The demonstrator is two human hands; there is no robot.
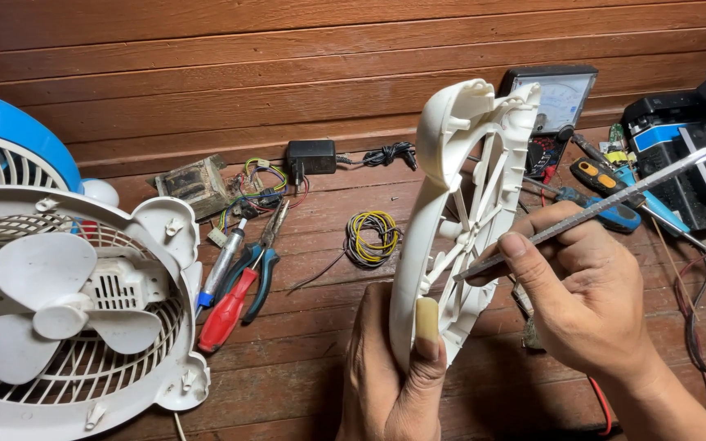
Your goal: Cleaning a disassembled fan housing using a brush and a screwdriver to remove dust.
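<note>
Over the wooden floor [304, 384], mid-frame, I've got the white fan grille cover [451, 237] stood on edge. My left hand [390, 384] is wrapped round its lower rim, thumb pressed flat on the outer face. My right hand [586, 294] pinches a slim metal file [590, 212] between thumb and fingers, tip poked in among the cover's ribs, far end sticking up to the right.

Looks like I'm working the tool against a rib or clip inside the cover, prying or cleaning; can't tell which from here. Tip contact point is hidden behind the rim. My read: next move wants steady grip on the rim and light pressure at the tip, since thin plastic ribs could snap.

Around:
- left: open fan body [67, 310] with white blades, front guard off, blue fan [10, 139] behind it
- red-handled pliers [226, 310] and blue-handled pliers [261, 282], side by side, near the fan body
- yellow-black wire coil [372, 237] just left of the cover
- black power adapter [310, 155] and a small circuit board with loose wires [243, 192] by the wall
- analog multimeter [556, 110] behind the cover, screwdrivers [606, 192] under the file

Nothing blocks the cover itself; the screwdrivers and leads crowd my right elbow side.
</note>
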